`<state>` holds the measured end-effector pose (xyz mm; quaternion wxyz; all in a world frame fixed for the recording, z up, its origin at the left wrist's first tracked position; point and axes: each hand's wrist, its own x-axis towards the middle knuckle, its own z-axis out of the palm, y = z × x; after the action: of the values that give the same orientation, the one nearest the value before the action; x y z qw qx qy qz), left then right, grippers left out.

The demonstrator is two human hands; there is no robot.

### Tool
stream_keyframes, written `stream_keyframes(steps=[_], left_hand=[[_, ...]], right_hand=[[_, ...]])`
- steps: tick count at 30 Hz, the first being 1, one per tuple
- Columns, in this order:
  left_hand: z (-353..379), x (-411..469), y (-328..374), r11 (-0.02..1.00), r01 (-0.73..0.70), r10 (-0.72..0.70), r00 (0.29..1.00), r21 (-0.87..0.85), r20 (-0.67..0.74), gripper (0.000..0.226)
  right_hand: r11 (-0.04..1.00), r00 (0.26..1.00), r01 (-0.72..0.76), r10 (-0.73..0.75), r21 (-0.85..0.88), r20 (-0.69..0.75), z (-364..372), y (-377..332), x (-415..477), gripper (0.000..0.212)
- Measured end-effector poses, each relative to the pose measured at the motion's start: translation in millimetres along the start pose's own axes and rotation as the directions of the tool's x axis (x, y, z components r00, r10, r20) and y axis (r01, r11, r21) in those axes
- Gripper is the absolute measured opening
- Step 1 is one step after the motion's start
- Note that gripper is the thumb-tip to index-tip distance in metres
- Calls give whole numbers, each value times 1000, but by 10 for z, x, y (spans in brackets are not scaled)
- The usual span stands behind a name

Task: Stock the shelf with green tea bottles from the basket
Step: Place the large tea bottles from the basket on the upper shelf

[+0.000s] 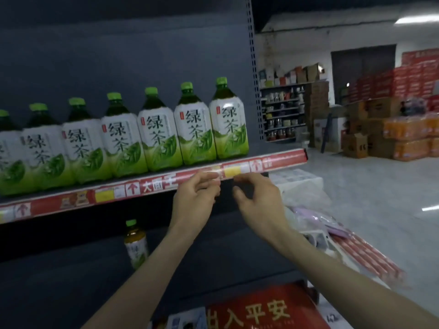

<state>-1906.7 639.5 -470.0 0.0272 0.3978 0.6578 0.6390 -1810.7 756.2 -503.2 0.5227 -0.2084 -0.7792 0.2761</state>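
Observation:
Several large green tea bottles (156,136) with green caps and white-green labels stand in a row on the dark shelf (282,160), filling it from the left edge to near its right end. One small green tea bottle (135,245) stands alone on the shelf below. My left hand (194,198) and my right hand (259,198) are raised at the shelf's red price strip (154,186), fingertips pinching a clear price-tag cover (219,174) on it. No basket is in view.
A red mat with yellow characters (263,309) lies low in front. Red rolls and plastic-wrapped goods (356,252) sit to the right below the shelf. Stacked cartons and orange drink packs (403,136) stand across the pale floor; another stocked shelf (282,115) is behind.

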Motion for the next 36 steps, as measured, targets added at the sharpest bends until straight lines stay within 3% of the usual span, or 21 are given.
stream_keyframes(steps=[7, 14, 20, 27, 31, 33, 36], left_hand=[[-201, -702, -774, 985, 135, -142, 988, 109, 54, 17], [-295, -1494, -1599, 906, 404, -412, 910, 123, 45, 15], [-319, -2215, -2285, 759, 631, -642, 766, 164, 23, 16], [-442, -2893, -2942, 492, 748, -839, 543, 446, 13, 23], [-485, -3111, -3131, 388, 717, -899, 434, 579, 64, 42], [-490, -3171, -3216, 380, 679, -907, 407, 628, 109, 51], [-479, -3242, -3347, 396, 583, -904, 383, 709, 189, 70]], right_hand=[[998, 975, -65, 63, 1, 215, 271, 379, -1025, 29], [974, 873, -220, 223, -58, 433, 565, 872, -1973, 26], [918, 654, -320, 392, -233, 646, 714, 1306, -2730, 27], [883, 332, -198, 468, -425, 819, 890, 1503, -3236, 48], [870, 146, -65, 492, -488, 858, 923, 1594, -3457, 64], [850, 41, -9, 526, -526, 849, 917, 1675, -3514, 56], [828, -43, 62, 560, -557, 828, 928, 1815, -3602, 50]])
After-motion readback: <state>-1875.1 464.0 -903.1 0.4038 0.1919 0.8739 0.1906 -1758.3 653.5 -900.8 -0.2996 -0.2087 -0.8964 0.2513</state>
